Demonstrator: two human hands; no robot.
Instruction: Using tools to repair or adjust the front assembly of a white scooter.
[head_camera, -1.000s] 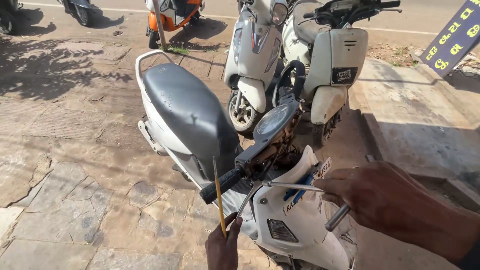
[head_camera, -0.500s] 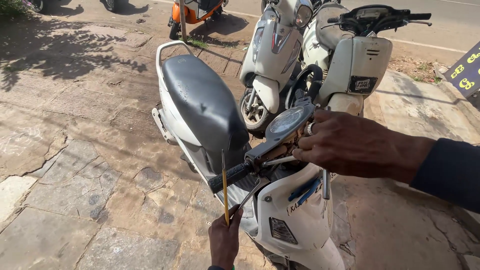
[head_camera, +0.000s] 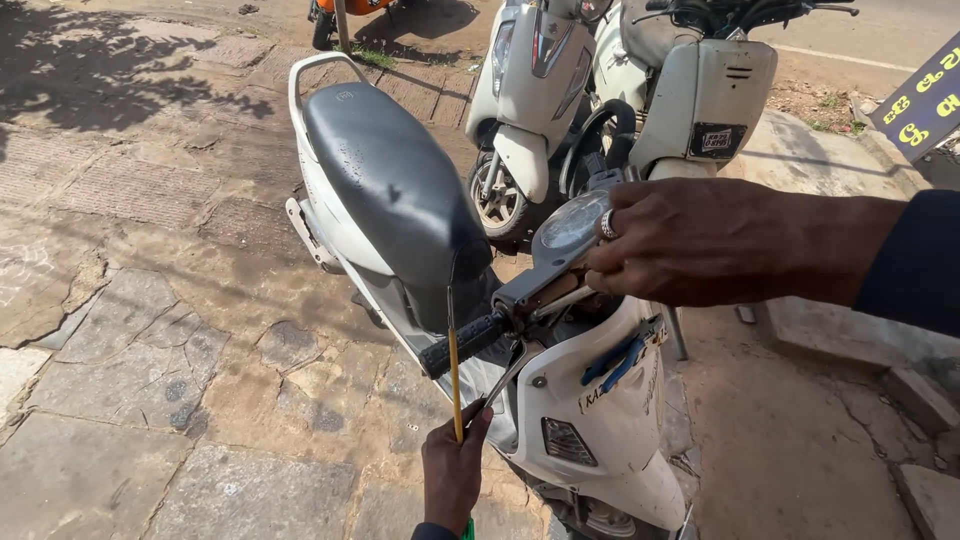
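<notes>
Head view: my left hand (head_camera: 452, 472), bottom centre, pinches a thin yellow rod (head_camera: 454, 375) upright beside the handlebar grip (head_camera: 464, 343); my right hand (head_camera: 690, 243) closes on the white scooter (head_camera: 600, 400)'s handlebar housing, centre right.

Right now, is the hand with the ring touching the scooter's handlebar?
Touching. The head view shows the right hand lying on the handlebar beside the round dial, its fingertips curled over the bar with no gap showing.

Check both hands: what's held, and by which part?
Left hand grips a thin yellow-shafted tool at its lower end, tip up beside the handlebar grip. Right hand rests on the white scooter at the handlebar; a closed grip cannot be told.
</notes>
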